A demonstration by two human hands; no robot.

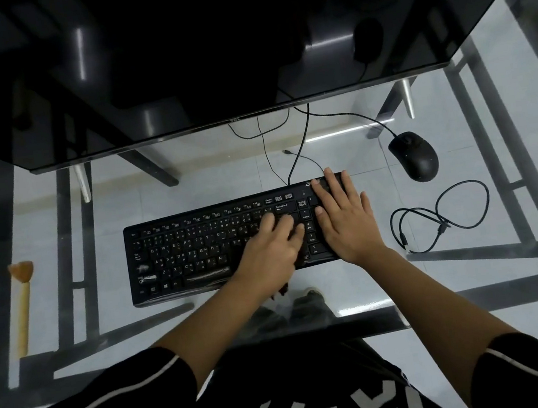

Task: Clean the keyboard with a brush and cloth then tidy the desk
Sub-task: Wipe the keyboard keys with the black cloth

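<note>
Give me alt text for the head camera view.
The left hand and right hand rest on the right end of a black keyboard on a glass desk, below a dark monitor. A brush lies far left; a mouse and coiled cable lie right.

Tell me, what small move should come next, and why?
Probably the left hand should reach for the wooden-handled brush at the glass desk's left edge: it and the right hand rest on the black keyboard, brush untouched.

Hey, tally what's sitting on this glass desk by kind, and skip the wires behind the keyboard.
Monitor: 1
Keyboard: 1
Mouse: 1
Brush: 1
Coiled loose cable: 1
Total: 5
</note>
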